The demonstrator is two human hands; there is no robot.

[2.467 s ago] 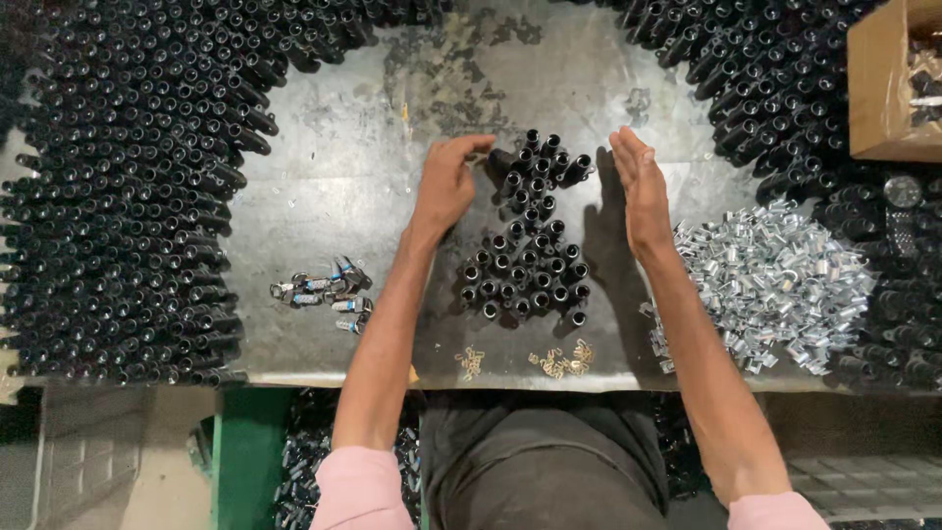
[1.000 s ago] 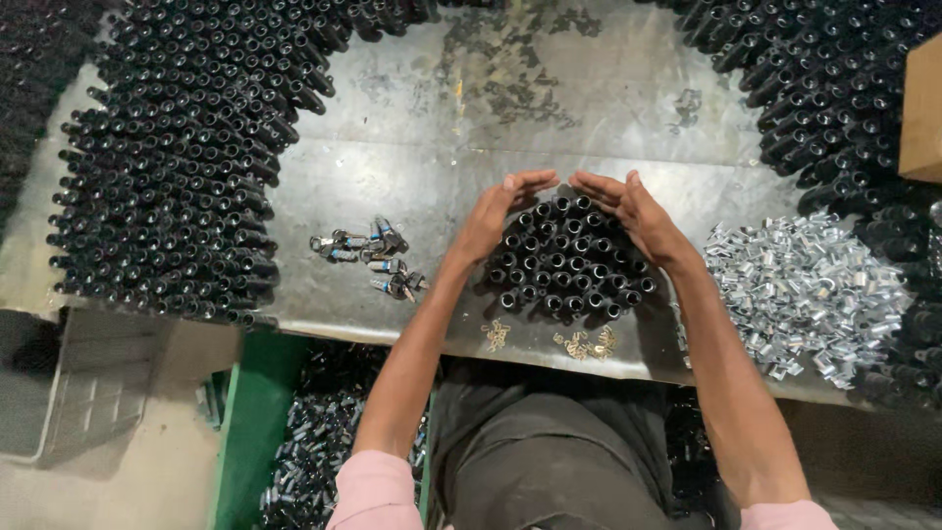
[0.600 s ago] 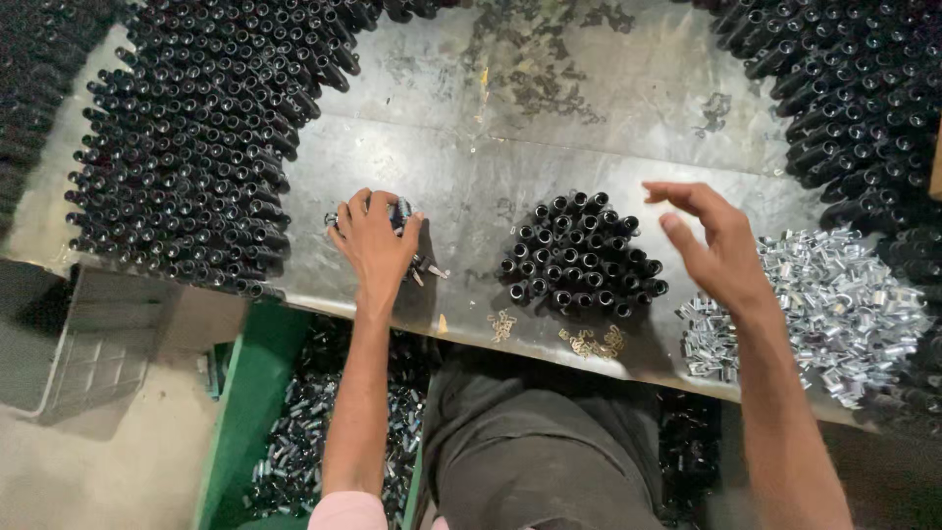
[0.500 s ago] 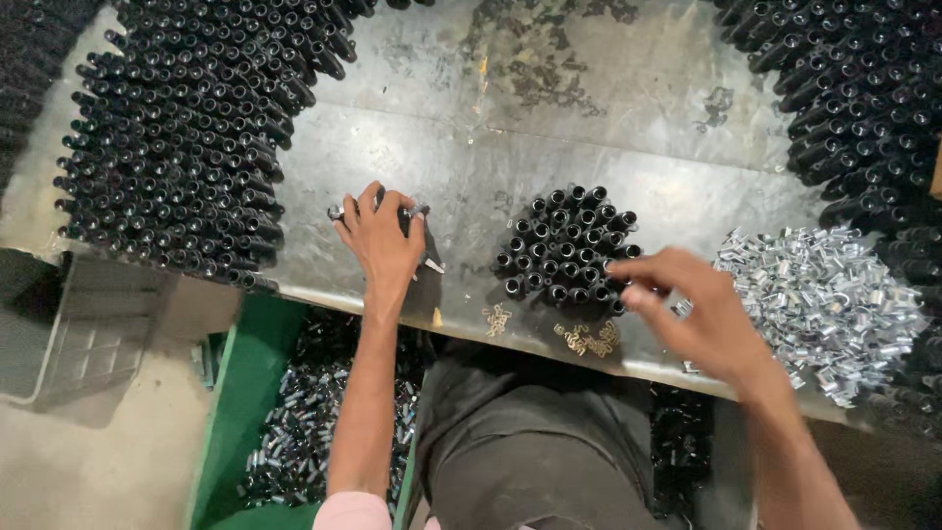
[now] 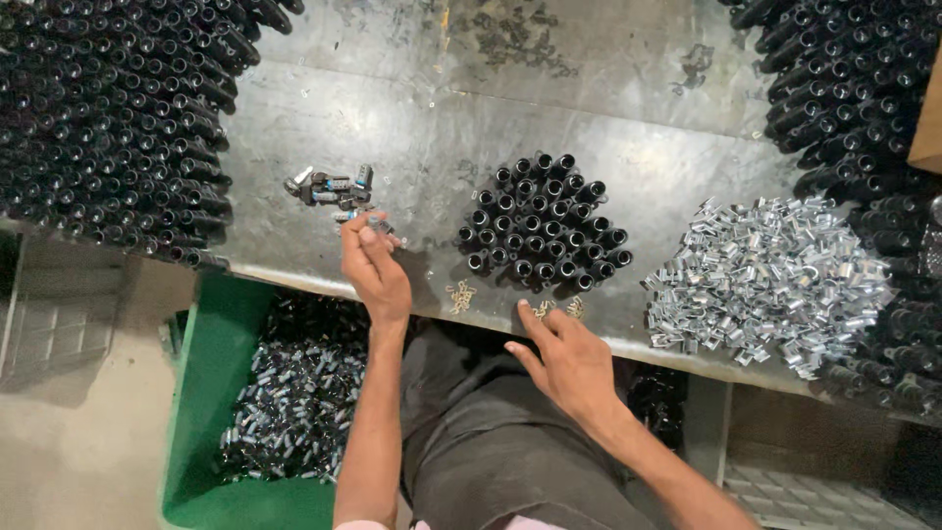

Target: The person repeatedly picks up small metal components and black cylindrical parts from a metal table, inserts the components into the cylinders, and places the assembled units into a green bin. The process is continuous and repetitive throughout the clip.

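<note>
My left hand (image 5: 373,267) is at the table's front edge, its fingers pinched on a small black-and-silver part (image 5: 377,226) lifted from a little group of assembled parts (image 5: 331,186) just beyond it. A tight cluster of upright black tubes (image 5: 542,237) stands in the middle of the metal table (image 5: 432,118). My right hand (image 5: 564,361) hovers below the table's front edge, over my lap, fingers apart and holding nothing. It is nearest some small brass bits (image 5: 545,310) on the edge.
Large masses of black tubes fill the left (image 5: 108,118) and the right (image 5: 844,88) of the table. A heap of shiny silver sleeves (image 5: 765,275) lies at the right. A green bin (image 5: 201,393) of finished parts stands under the table at the left.
Both hands left the black tube cluster that they were squeezing together. My left hand went to the small parts and picked one up. My right hand dropped below the table edge.
</note>
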